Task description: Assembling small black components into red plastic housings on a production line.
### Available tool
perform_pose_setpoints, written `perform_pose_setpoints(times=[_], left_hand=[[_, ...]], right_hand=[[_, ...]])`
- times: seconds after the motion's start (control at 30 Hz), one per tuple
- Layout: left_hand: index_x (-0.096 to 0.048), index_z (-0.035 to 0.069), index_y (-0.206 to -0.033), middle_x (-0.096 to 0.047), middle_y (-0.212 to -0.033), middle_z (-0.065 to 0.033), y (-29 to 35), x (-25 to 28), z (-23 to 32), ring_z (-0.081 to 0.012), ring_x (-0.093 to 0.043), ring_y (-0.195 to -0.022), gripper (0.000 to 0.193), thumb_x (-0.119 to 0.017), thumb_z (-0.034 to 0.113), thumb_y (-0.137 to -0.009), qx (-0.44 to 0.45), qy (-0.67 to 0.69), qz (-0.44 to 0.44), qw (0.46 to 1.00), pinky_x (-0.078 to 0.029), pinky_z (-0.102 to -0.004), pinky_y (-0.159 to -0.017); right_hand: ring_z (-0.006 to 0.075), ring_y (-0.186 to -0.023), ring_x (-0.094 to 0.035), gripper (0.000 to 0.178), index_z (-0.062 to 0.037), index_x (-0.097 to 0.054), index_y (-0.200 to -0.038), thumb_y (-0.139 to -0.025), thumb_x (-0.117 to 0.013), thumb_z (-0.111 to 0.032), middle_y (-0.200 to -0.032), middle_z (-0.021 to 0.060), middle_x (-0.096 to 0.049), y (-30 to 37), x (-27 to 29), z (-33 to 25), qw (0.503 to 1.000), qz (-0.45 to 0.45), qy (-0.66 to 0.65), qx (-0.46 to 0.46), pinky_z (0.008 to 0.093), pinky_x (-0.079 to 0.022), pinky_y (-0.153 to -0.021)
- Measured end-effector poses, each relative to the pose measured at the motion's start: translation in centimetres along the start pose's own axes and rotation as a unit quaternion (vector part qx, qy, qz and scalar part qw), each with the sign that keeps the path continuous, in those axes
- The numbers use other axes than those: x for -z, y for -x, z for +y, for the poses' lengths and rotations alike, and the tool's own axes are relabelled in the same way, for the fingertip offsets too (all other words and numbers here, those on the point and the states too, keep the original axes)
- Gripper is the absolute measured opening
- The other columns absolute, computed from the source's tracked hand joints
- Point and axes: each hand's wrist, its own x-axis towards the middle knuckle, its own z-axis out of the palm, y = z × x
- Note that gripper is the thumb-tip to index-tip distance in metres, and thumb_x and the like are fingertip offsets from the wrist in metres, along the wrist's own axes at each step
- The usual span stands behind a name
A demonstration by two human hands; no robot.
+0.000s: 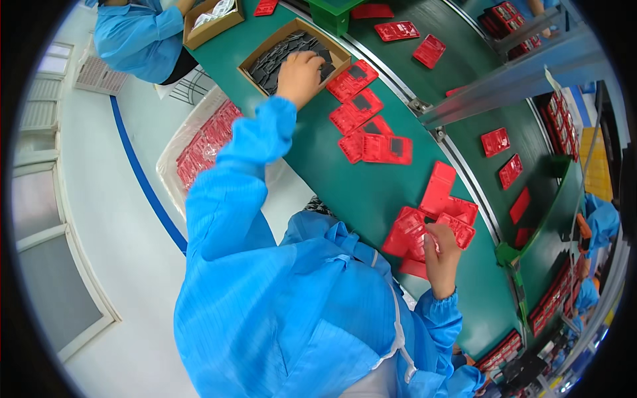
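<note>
My left hand [300, 74] reaches into a cardboard box [249, 61] of thin dark grey pieces [282, 56]. Its fingers are bent down among them, and their tips are partly hidden. On the right, my right hand [443, 257] pinches a red plastic case part [416, 250] above a loose pile of similar parts. That pile includes a flat red part [438, 188] and a recessed red part [456, 229]. Between my hands, several red parts [357, 111] lie in an overlapping row, some with a dark grey piece set in them.
A plastic-lined bin [174, 142] of red parts stands left of the green table [318, 159]. Beyond a metal rail [464, 169], more red parts [495, 141] lie on a green belt. A metal beam [511, 86] crosses above it. A co-worker's blue sleeve [136, 33] is at upper left, near another cardboard box [229, 21].
</note>
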Motion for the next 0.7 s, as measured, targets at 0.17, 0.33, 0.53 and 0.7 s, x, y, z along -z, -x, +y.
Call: perform_pose_setpoints(times=[0.17, 0.33, 0.53, 0.7], left_hand=[[-0.065, 0.01, -0.097, -0.061, -0.105, -0.0077, -2.8, -3.9, -3.9, -0.0275, -0.056, -0.101, 0.024, -0.058, 0.021, -0.077, -0.05, -0.137, -0.153, 0.977, -0.044, -0.0438, -0.083], [-0.067, 0.011, -0.069, -0.066, -0.074, -0.0084, -3.3, -5.0, -5.1, -0.0272, -0.066, -0.069, 0.019, -0.052, 0.02, -0.077, -0.119, -0.235, -0.08, 0.961, -0.051, -0.0422, -0.058], [-0.067, 0.005, -0.098, -0.065, -0.081, -0.0119, -3.5, 0.2, -2.1, -0.0267, -0.063, -0.07, 0.022, -0.056, 0.02, -0.087, -0.059, 0.168, 0.039, 0.983, -0.05, -0.0368, -0.063], [-0.064, 0.001, -0.103, -0.063, -0.078, -0.0056, 5.8, 5.9, 15.9, -0.012, -0.06, -0.068, 0.019, -0.057, 0.012, -0.089, 0.148, 0.619, -0.369, 0.677, -0.05, -0.026, -0.064]], right_hand=[[0.0372, -0.088, -0.058, 0.018, 0.0002, -0.061, -0.095, -0.078, -0.061, -0.004, -0.092, 0.0184, -0.061, -0.5, -2.8, -3.3, 0.997, -0.006, 0.044, 0.061, 0.0418, -0.048, -0.078], [0.0354, -0.086, -0.058, 0.018, -0.0002, -0.061, -0.094, -0.076, -0.063, -0.005, -0.091, 0.0167, -0.061, 0.4, -4.7, -4.3, 0.997, 0.01, 0.064, 0.047, 0.042, -0.048, -0.076], [0.0322, -0.082, -0.06, 0.018, -0.0033, -0.063, -0.096, -0.079, -0.063, -0.01, -0.091, 0.0142, -0.062, 1.4, -7.4, -4.7, 0.997, 0.068, 0.008, -0.036, 0.0385, -0.05, -0.071], [0.0185, -0.088, -0.062, 0.025, 0.0009, -0.057, -0.113, -0.09, -0.056, -0.011, -0.098, 0.0117, -0.064, 1.1, -9.6, -3.7, 0.853, 0.191, -0.441, -0.203, 0.0287, -0.051, -0.075]])
